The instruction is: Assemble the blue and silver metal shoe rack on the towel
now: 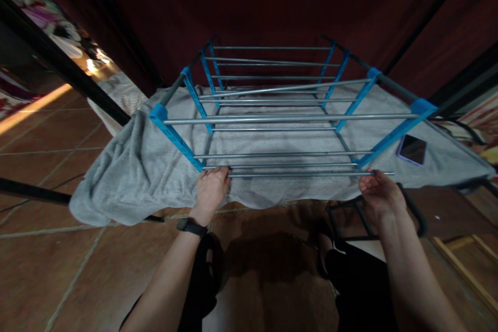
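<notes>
Left hand (212, 187) and right hand (380, 191) clamped on metal rod (291, 174) between them, probably light, stiff, slick, best gripped near ends; rack (291, 119) just beyond hands.

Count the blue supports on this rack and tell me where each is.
8 blue supports: four in a row along the rack's left side, four along its right.

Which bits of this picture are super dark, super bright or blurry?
Head view, top: the red backdrop is very dim; head view, upper left: a bright light strip, blurry clutter; head view, middle: the rack looks clearer.
</notes>
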A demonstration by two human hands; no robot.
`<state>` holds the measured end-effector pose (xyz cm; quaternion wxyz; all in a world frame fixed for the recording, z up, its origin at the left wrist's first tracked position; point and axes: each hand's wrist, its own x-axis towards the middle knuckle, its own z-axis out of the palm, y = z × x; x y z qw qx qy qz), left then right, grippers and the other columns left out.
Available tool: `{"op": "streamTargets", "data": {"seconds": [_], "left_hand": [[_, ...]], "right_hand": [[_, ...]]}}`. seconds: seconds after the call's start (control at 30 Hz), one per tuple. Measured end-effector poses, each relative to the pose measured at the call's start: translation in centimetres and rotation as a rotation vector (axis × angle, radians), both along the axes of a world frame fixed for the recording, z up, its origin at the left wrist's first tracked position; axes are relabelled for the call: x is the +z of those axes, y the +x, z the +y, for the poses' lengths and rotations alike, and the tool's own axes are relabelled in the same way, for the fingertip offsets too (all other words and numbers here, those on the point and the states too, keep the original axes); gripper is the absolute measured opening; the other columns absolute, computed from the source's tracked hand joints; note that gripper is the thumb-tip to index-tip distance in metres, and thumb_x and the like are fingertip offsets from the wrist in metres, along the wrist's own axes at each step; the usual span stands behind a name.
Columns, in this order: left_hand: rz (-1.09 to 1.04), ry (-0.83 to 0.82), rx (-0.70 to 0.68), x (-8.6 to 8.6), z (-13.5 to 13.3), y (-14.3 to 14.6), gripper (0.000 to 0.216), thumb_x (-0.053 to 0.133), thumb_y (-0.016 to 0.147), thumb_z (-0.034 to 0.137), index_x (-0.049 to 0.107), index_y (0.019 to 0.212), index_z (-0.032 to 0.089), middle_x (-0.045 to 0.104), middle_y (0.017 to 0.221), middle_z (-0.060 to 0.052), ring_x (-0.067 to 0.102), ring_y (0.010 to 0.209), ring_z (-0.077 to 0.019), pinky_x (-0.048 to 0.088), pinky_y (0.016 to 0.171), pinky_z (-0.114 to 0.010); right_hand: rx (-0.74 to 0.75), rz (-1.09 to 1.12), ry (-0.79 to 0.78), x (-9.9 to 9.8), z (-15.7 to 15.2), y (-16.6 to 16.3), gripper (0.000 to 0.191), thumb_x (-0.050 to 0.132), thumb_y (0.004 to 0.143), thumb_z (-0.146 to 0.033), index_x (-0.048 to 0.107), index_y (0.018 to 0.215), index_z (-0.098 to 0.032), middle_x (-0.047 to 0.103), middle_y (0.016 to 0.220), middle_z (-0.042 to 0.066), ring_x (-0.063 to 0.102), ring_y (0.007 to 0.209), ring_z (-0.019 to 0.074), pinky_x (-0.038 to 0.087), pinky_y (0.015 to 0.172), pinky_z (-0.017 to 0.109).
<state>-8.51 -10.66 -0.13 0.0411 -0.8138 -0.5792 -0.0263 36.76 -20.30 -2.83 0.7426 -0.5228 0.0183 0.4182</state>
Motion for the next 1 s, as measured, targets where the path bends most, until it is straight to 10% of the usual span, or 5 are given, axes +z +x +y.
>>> {"op": "streamTargets", "data": {"seconds": [0.5,1.0], "left_hand": [[-0.019,-0.091,-0.058,0.5,-0.4,1.6,0.017,0.051,0.089,0.023,0.062,0.101,0.023,0.072,0.093,-0.006,0.066,0.092,-0.0232,0.045,0.083,-0.033],[-0.174,-0.091,-0.404,-1.3,-0.7,2.3,0.017,0.046,0.098,0.030,0.060,0.096,0.020,0.068,0.090,-0.005,0.065,0.088,-0.0199,0.045,0.077,-0.029]], "right_hand": [[-0.010,0.111,-0.028,0.9,0.5,-1.8,0.020,0.046,0.093,-0.010,0.060,0.080,-0.017,0.063,0.063,-0.004,0.060,0.051,0.0059,0.056,0.054,0.016],[0.185,0.086,-0.061,1.1,1.6,-4.3,0.018,0.050,0.090,-0.008,0.063,0.082,-0.017,0.068,0.072,0.001,0.063,0.056,0.0080,0.059,0.057,0.017]]}}
